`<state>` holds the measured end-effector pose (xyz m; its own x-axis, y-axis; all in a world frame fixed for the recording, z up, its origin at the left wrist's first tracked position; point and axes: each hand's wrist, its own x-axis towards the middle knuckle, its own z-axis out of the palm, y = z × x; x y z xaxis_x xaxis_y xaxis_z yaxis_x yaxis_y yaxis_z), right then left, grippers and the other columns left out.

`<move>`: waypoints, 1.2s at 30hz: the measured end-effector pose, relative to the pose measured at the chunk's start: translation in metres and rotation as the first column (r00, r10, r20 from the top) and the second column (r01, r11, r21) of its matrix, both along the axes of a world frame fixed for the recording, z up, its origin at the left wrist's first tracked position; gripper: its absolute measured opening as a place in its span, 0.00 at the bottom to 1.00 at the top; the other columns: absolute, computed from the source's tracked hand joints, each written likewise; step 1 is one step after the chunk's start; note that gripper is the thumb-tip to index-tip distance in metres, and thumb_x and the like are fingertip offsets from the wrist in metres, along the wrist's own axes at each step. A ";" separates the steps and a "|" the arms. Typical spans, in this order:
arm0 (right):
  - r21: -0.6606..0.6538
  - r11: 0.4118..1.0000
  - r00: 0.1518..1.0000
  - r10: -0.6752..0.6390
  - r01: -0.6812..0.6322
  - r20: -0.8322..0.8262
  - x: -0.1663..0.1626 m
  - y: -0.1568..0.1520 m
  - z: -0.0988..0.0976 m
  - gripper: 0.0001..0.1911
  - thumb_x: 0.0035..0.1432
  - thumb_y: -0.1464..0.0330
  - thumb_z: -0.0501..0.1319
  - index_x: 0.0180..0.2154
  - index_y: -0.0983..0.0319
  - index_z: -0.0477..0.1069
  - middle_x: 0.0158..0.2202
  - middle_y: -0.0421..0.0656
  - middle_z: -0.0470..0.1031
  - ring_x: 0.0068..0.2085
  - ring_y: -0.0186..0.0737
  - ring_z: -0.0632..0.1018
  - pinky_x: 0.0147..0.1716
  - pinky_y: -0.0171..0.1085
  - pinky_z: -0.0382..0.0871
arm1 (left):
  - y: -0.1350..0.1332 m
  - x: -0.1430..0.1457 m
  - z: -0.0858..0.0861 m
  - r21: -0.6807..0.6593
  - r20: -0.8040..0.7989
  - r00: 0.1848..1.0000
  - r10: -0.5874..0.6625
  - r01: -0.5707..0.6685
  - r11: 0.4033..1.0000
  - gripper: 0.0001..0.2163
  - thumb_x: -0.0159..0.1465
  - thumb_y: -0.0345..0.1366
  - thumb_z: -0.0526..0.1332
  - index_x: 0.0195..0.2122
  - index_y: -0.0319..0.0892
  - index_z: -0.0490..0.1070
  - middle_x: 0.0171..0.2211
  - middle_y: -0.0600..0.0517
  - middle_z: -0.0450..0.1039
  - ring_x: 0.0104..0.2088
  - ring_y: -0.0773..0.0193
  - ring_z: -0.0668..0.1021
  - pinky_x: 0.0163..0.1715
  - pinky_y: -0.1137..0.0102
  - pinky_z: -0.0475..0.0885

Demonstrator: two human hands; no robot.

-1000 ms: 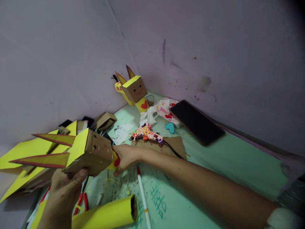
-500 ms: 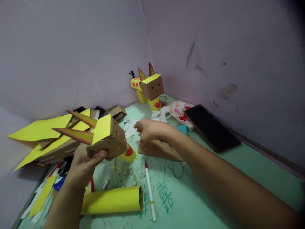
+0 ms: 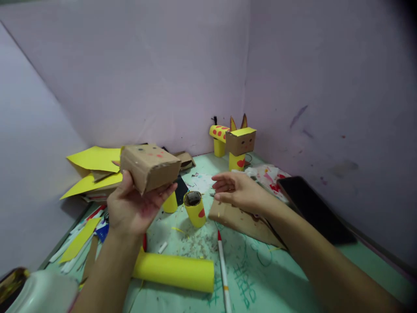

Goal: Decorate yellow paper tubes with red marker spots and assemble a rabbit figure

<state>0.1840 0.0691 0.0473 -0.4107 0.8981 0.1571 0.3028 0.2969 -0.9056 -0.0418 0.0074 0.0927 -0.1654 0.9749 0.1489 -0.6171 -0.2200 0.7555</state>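
A small brown cardboard box point(image 3: 150, 169) with drawn dots for a face rests in my left hand point(image 3: 132, 213), tipped so its face points upward. My right hand point(image 3: 239, 189) hovers over a flat piece of cardboard point(image 3: 247, 224), fingers loosely bent, thumb apart, nothing visible in them. Between the hands, a short yellow roll with a red heart point(image 3: 195, 213) stands upright, its top uncovered. Another short yellow roll point(image 3: 170, 203) stands behind the left fingertips. In front lies a long yellow tube point(image 3: 176, 270), beside a white marker with a red tip point(image 3: 223, 269).
A cardboard animal point(image 3: 240, 143) with pointed ears stands in the back corner. At right lies a black phone point(image 3: 316, 211) near crumpled tissue point(image 3: 269, 176). Yellow paper sheets point(image 3: 96, 158) and markers pile up at left. A white container point(image 3: 47, 291) is at the lower left.
My left hand has turned the box over, so its face points up and the ears are mostly hidden. The heart roll now shows fully. My view has shifted left and up.
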 end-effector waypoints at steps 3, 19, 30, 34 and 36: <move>0.004 0.995 0.979 -0.097 0.099 -0.177 0.004 -0.014 -0.003 0.18 0.47 0.74 0.62 0.43 0.64 0.69 0.37 0.47 0.77 0.37 0.39 0.79 0.40 0.40 0.74 | 0.002 0.000 0.002 -0.089 0.141 0.990 -0.007 0.019 0.996 0.23 0.61 0.49 0.53 0.47 0.36 0.71 0.46 0.34 0.74 0.47 0.38 0.76 0.39 0.52 0.76; 0.323 0.765 0.649 -0.643 0.557 0.407 0.079 -0.012 -0.014 0.15 0.57 0.71 0.52 0.41 0.65 0.75 0.38 0.51 0.80 0.39 0.47 0.78 0.36 0.39 0.66 | -0.007 0.000 0.014 -0.140 0.159 0.973 0.166 -0.144 0.980 0.19 0.61 0.44 0.55 0.49 0.41 0.69 0.46 0.37 0.76 0.49 0.41 0.75 0.38 0.50 0.77; 0.137 0.890 0.686 -0.427 0.435 0.590 0.040 -0.009 -0.039 0.12 0.42 0.62 0.66 0.29 0.61 0.76 0.32 0.50 0.78 0.35 0.51 0.77 0.26 0.37 0.58 | -0.010 0.003 0.021 -0.248 0.145 0.974 0.177 -0.137 0.959 0.18 0.60 0.47 0.55 0.46 0.44 0.73 0.49 0.40 0.74 0.47 0.44 0.76 0.35 0.54 0.78; 0.094 0.900 0.746 -0.409 0.427 0.526 0.040 -0.005 -0.042 0.06 0.45 0.68 0.63 0.30 0.62 0.74 0.33 0.49 0.77 0.36 0.48 0.77 0.29 0.36 0.62 | -0.009 0.002 0.020 -0.244 0.163 0.973 0.166 -0.123 0.962 0.17 0.61 0.46 0.54 0.44 0.44 0.73 0.49 0.40 0.74 0.46 0.45 0.77 0.34 0.54 0.78; 0.074 0.896 0.782 -0.419 0.437 0.461 0.040 -0.005 -0.044 0.08 0.46 0.70 0.62 0.33 0.63 0.73 0.34 0.47 0.77 0.36 0.46 0.77 0.30 0.35 0.64 | -0.008 0.002 0.020 -0.236 0.163 0.973 0.162 -0.121 0.964 0.17 0.61 0.46 0.54 0.43 0.43 0.74 0.48 0.40 0.74 0.46 0.45 0.76 0.34 0.54 0.78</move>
